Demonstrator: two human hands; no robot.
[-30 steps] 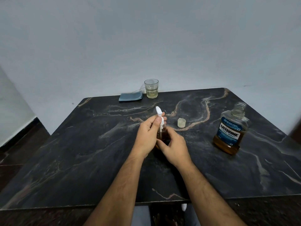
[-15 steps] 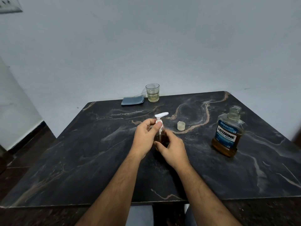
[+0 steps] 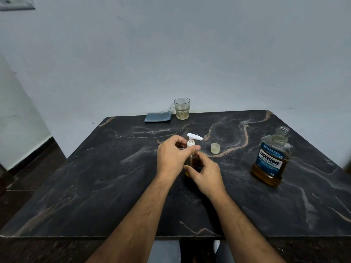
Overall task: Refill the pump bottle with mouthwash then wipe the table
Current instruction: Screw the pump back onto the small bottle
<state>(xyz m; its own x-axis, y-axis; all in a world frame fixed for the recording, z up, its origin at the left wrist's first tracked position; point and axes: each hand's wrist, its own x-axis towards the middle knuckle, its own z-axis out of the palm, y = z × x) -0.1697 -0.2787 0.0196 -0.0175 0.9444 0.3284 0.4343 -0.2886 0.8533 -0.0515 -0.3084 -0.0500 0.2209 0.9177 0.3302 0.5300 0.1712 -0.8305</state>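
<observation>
A small pump bottle (image 3: pixel 194 161) with amber liquid stands mid-table, mostly hidden by my hands. Its white pump head (image 3: pixel 194 137) sticks up with the nozzle pointing right. My left hand (image 3: pixel 172 158) pinches the pump's collar between thumb and fingers. My right hand (image 3: pixel 206 174) grips the bottle's body from the right. The open mouthwash bottle (image 3: pixel 272 160), blue label, amber liquid low inside, stands at the right. Its pale cap (image 3: pixel 215 148) lies between the two bottles. A folded blue cloth (image 3: pixel 158 117) lies at the table's far edge.
A glass (image 3: pixel 182 108) with a little pale liquid stands next to the cloth by the wall. The dark marble table (image 3: pixel 106 183) has its front edge close to my body. Floor drops away at the left.
The pump head has turned: its nozzle pointed away a second ago and now points right. My left hand's fingers shifted round the collar. My right hand kept its hold.
</observation>
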